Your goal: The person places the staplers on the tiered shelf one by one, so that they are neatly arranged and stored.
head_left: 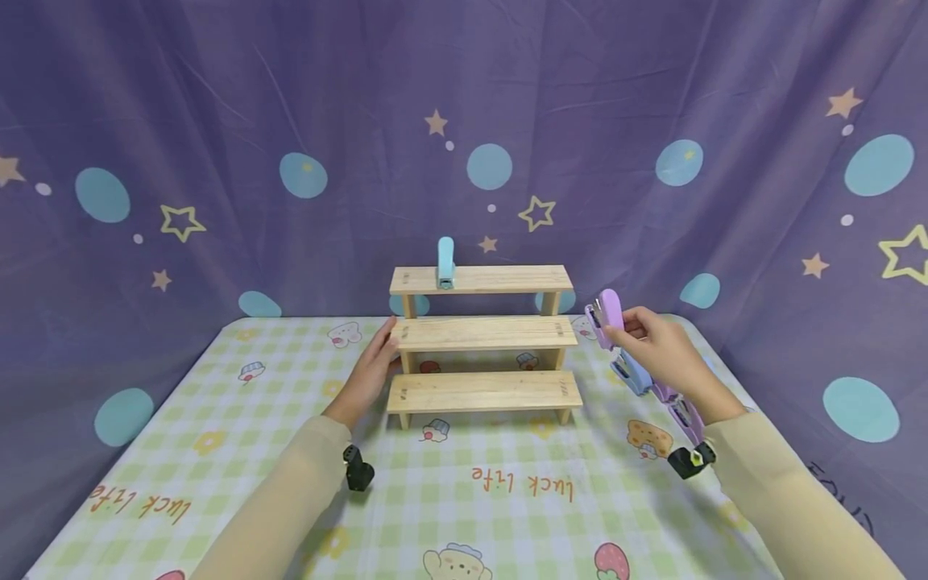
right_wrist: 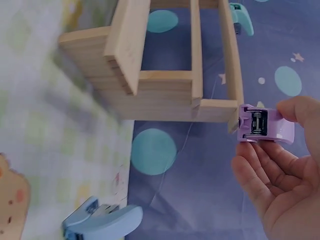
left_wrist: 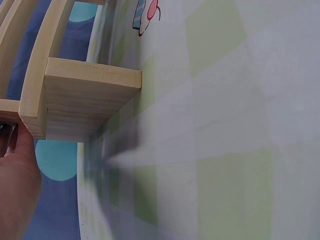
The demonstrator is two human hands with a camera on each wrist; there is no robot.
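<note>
A three-tier wooden display stand [head_left: 482, 332] stands mid-table. At the left end of its middle board, my left hand [head_left: 370, 370] grips the wood, part of its fingers hidden behind the stand. My right hand [head_left: 663, 346] pinches a purple stapler [head_left: 611, 310] between thumb and fingers, raised to the right of the stand near its upper boards. In the right wrist view this purple stapler [right_wrist: 280, 127] shows its open front end, overlapping the top board's end. A teal stapler [head_left: 445, 258] stands on the top board, left of centre.
Below my right hand, a blue stapler [head_left: 634, 374] and purple staplers [head_left: 687, 419] lie on the table, partly hidden by the hand and wrist. A checked green-and-white cloth [head_left: 290, 451] covers the table. A purple curtain [head_left: 348, 105] hangs close behind the stand.
</note>
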